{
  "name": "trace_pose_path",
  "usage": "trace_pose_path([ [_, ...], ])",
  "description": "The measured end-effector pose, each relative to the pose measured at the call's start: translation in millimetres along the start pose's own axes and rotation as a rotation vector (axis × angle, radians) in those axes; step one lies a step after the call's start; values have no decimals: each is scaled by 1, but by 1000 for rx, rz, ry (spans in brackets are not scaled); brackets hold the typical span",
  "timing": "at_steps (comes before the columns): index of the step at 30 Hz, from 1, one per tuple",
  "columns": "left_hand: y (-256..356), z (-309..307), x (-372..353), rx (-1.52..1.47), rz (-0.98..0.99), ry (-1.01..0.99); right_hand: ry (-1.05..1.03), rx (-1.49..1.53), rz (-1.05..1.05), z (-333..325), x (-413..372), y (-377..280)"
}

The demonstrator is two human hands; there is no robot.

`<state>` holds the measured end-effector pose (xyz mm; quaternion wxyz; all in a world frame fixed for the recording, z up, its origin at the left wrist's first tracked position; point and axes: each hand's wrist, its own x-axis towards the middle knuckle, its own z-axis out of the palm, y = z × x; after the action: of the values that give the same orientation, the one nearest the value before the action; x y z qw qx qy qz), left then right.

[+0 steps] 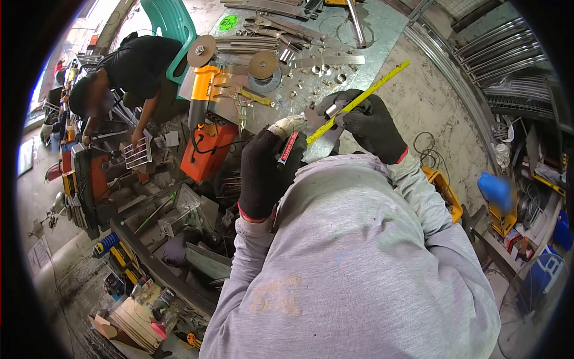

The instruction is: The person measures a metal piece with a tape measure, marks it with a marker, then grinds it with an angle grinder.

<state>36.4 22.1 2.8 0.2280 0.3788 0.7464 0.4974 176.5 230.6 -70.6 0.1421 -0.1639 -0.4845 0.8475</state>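
The left hand (pixel 266 173) has its grip wrapped tight around a red pen (pixel 290 148) at the low end of the yellow tape (pixel 365 96). The right hand (pixel 373 127) pinches a small metal tube (pixel 330 110) by the tape's middle.

Red marker (pixel 289 149) in left hand (pixel 266 170)

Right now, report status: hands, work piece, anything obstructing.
Left hand shut on red marker. Right hand shut on short metal tube, yellow tape measure laid across it. Angle grinder, loose metal parts on bench beyond, apart from hands.
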Motion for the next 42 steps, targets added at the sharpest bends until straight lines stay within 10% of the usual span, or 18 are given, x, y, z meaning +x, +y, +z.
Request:
trace_pose_path([
  [42,6,-3,-1,29,-34,-53,-23,-31,15,3,-1,-6],
])
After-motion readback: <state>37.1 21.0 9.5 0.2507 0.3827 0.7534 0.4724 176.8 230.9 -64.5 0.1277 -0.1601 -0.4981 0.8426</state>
